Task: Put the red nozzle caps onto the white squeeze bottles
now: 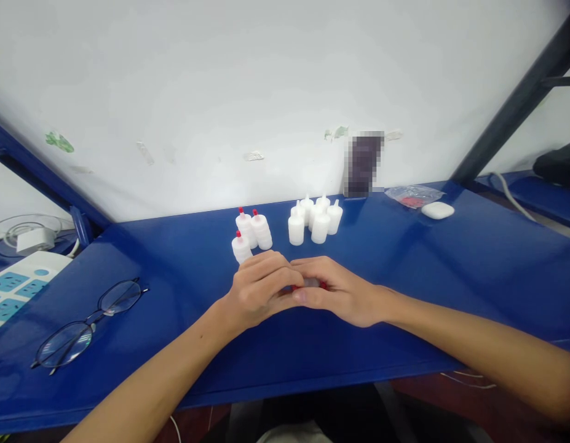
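My left hand (261,286) and my right hand (337,292) meet above the front middle of the blue table. Between them a white squeeze bottle (311,283) is mostly hidden by my curled fingers. Red shows at the left fingertips, on what looks like a small cap (294,287), and another bit of red (323,285) is in the right hand. Just behind my left hand stand three white bottles (261,232) with red caps. Several white bottles (320,226) without caps are grouped upright behind my right hand, their pointed nozzles bare.
Eyeglasses (88,323) lie at the left, near a power strip (24,286). A clear plastic bag (414,195) with red pieces and a white rounded case (438,210) lie at the back right. A blurred-out dark object (363,166) leans against the wall.
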The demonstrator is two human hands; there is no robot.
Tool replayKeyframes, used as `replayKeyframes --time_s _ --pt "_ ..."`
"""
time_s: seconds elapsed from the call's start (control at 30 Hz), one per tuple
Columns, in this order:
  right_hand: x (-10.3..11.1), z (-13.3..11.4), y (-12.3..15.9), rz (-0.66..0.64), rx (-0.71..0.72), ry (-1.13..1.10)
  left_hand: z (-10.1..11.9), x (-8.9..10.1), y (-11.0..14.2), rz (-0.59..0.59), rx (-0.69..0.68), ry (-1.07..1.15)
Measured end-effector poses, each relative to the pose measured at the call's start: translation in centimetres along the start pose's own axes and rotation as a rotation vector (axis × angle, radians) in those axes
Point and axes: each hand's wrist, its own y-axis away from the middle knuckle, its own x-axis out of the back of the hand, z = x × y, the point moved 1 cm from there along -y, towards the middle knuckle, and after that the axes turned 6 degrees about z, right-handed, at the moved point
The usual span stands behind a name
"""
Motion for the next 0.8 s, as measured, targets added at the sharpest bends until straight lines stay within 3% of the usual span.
replayKeyframes --time_s 0.23,0.37,0.43,0.5,0.6,0.7,0.8 --pt "0.4 0.4 0.2 0.068 0.038 0.029 0.4 -0.3 0.0 -0.027 0.047 -0.022" --pt "1.0 0.2 0.3 0.086 0.021 0.024 0.4 0.1 -0.2 -0.077 0.142 -0.003" --pt "1.4 0.2 0.2 0.138 0.038 0.091 -0.1 0.7 -0.3 -0.047 0.23 -0.035" --pt "2.2 0.5 0.1 0.275 0.063 0.236 -1.2 2.0 -0.4 0.067 0.323 -0.125" --pt "3.8 1.6 -0.1 0.58 0.059 0.447 -3.3 4.5 -0.4 0.278 0.447 -0.281" --pt "5.4 3.1 -0.4 0.79 0.015 0.45 -5.1 6.4 -0.3 0.29 0.521 -0.375" --pt "6.4 4.0 -0.7 0.876 -0.038 0.419 -5.9 7.0 0.0 0.211 0.547 -0.395"
